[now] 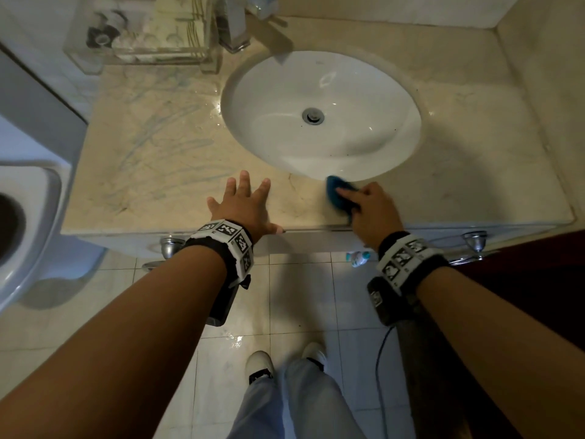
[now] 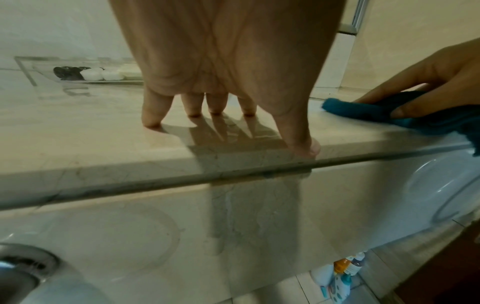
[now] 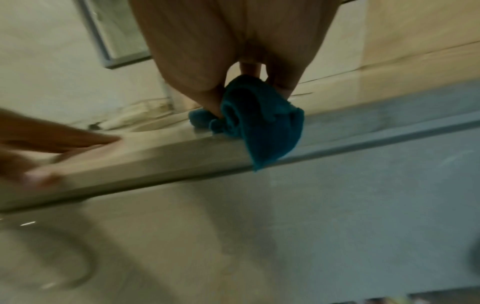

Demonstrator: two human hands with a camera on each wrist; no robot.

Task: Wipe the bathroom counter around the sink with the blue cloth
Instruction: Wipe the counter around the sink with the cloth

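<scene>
Fingers of the right hand [image 1: 372, 207] curl around the bunched blue cloth [image 1: 340, 193], pressing it to the counter [image 1: 158, 147] at the sink's [image 1: 319, 115] near rim, one corner hanging over the edge. Left hand [image 1: 243, 204] lies beside it, fingers spread straight, tips on the counter.

Left hand [image 1: 245, 205] flat, fingers spread – right hand [image 1: 372, 209] curled, gripping; both arms extended forward.

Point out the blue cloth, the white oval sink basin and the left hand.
blue cloth [image 1: 336, 193]: head view, exposed fold beside the fingers.
white oval sink basin [image 1: 357, 90]: head view, bare inner wall.
left hand [image 1: 243, 206]: head view, back of the hand.
</scene>
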